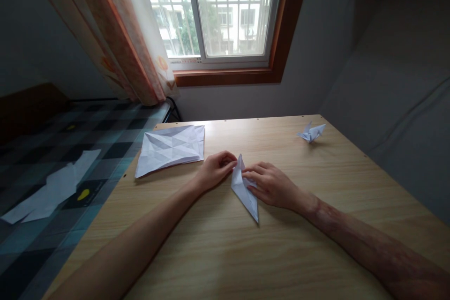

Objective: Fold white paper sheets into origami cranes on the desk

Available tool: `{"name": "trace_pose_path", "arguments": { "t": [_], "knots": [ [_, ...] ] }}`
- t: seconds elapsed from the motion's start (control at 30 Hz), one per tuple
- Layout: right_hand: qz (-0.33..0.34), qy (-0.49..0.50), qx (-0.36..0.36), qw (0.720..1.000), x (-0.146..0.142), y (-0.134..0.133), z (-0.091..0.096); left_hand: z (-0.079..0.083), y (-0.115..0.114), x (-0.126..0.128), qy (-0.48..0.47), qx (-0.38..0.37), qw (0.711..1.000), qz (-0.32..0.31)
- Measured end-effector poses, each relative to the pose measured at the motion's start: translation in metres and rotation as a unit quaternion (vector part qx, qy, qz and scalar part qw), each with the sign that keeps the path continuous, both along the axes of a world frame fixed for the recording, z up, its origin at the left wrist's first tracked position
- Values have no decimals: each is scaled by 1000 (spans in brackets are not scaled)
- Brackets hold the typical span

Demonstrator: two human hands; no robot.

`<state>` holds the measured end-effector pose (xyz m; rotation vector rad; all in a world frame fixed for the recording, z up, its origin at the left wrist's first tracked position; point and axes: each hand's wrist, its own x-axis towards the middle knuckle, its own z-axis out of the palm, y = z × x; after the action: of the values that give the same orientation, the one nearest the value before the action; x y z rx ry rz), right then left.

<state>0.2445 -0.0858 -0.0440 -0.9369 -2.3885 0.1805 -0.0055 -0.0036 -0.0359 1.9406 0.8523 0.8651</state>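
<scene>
A white sheet of folded paper (244, 192) lies on the wooden table in front of me, creased into a narrow kite-like shape with one point away from me and one toward me. My left hand (218, 168) pinches its upper left edge near the far point, thumb and fingers together. On the right side of the paper rests my right hand (270, 182), its fingers stretched out over the folds and partly hiding them.
Creased white sheets (172, 147) are stacked at the table's far left. A folded paper crane (311, 132) stands at the far right of the wooden table (197, 253). Paper strips (58, 187) lie on the checked bed (31, 253) at left. A window (232, 9) is behind.
</scene>
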Motion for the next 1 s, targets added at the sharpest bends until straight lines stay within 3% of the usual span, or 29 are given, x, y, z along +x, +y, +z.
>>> {"name": "trace_pose_path", "arguments": {
  "t": [0.13,0.33,0.5,1.0],
  "knots": [
    [-13,10,0,1000,-1,-1,0,3,-4,1,33,27,999,29],
    [11,-39,57,998,-2,0,-1,5,-8,4,51,39,997,41],
    [39,-40,58,997,-4,2,-2,3,-5,9,48,57,993,87],
    [53,-47,68,995,-5,0,0,-1,6,13,10,4,994,110]
  ]
}}
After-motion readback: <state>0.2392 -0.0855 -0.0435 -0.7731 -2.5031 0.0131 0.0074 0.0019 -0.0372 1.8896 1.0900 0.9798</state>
